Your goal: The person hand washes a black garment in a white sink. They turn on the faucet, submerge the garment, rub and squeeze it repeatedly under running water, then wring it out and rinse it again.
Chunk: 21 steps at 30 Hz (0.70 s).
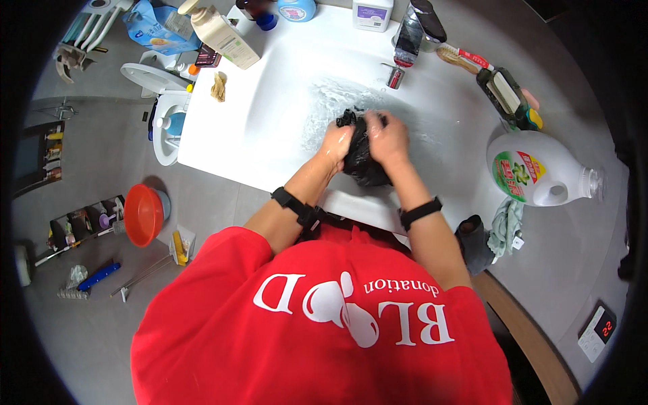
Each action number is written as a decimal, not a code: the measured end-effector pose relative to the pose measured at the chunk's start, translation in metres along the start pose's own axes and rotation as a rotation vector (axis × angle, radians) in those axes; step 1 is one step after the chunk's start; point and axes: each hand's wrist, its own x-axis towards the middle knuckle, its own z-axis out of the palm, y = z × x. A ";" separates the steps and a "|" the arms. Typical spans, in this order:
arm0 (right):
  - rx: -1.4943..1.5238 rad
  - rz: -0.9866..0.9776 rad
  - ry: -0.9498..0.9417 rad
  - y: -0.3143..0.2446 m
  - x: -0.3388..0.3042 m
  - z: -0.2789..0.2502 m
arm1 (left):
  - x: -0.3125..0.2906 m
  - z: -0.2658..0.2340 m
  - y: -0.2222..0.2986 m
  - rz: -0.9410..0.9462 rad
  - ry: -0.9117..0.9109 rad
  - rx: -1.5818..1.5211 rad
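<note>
A bunched black cloth [364, 159], dark and wet-looking, is held over the near part of a white sink [266, 101]. My left hand [335, 144] is closed round its left side, with wet skin and some of the fabric poking up past the fingers. From the right, my right hand [389, 140] grips the same cloth, its fingers bent over the top and slightly blurred. Rippling water [331, 98] lies in the basin just beyond both hands. The cloth's far underside is hidden by my hands.
A dark metal faucet [409, 44] stands at the far rim. On the left ledge are a pump bottle [219, 37] and a crumpled tan scrap [218, 88]. A big white jug [540, 169], a brush [457, 58] and a grey-green cloth [506, 228] lie right.
</note>
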 end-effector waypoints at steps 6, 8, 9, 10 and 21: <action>0.040 0.088 -0.349 0.071 0.063 -0.026 | -0.025 0.002 0.004 0.269 0.006 0.597; -0.101 0.021 -0.229 0.078 0.066 -0.029 | -0.018 -0.011 0.014 0.306 0.195 0.869; -0.162 -0.015 -0.163 0.078 0.061 -0.028 | -0.013 -0.018 0.020 0.236 0.230 0.993; -0.222 -0.052 -0.098 0.076 0.052 -0.024 | -0.005 -0.024 0.027 0.160 0.265 1.115; -0.802 -0.237 -0.429 0.072 0.024 0.037 | 0.089 -0.003 -0.013 -0.293 0.098 1.893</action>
